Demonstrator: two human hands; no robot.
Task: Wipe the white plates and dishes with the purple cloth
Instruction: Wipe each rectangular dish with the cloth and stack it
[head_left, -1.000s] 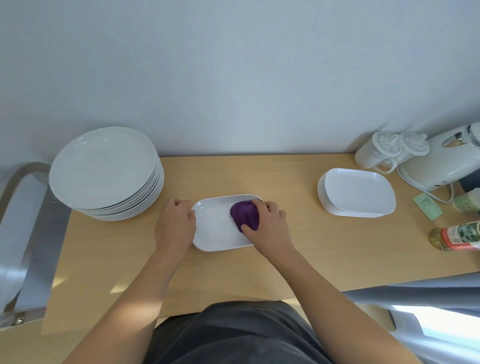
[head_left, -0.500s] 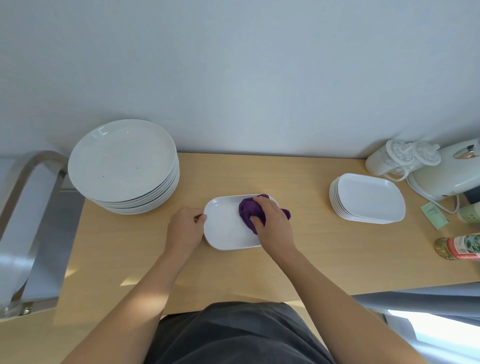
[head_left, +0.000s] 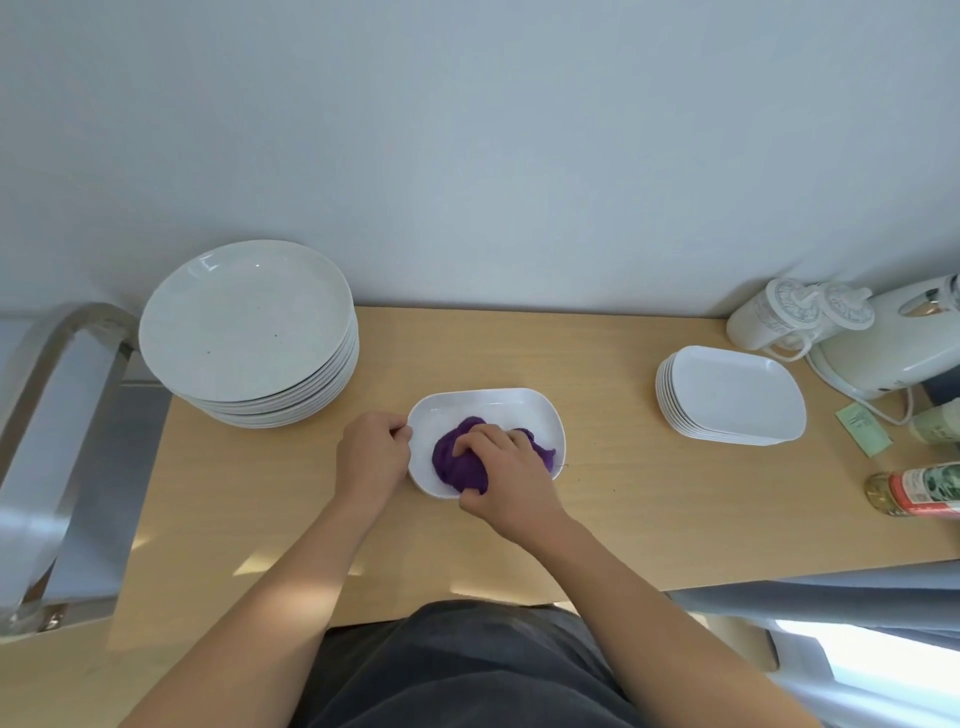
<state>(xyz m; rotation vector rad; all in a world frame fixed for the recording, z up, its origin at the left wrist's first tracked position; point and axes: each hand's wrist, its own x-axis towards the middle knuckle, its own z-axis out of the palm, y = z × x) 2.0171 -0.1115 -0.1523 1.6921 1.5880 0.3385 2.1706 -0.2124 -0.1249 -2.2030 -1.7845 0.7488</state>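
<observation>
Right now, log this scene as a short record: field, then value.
surface: wooden table against a wall
dish in work: white rectangular dish, flat on the table
left hand: grips the dish's left rim
right hand: presses the purple cloth into the dish
left of dish: stack of round plates
right of dish: stack of rectangular dishes
far right: kettle, bottle

On the table (head_left: 649, 519) one dish (head_left: 498, 410) lies in the middle, the cloth (head_left: 457, 462) inside it. A stack of round plates (head_left: 244, 322) stands behind-left. A stack of dishes (head_left: 732, 395) stands right, the kettle (head_left: 883, 353) behind it, a bottle (head_left: 919, 491) lying at the right edge.
</observation>
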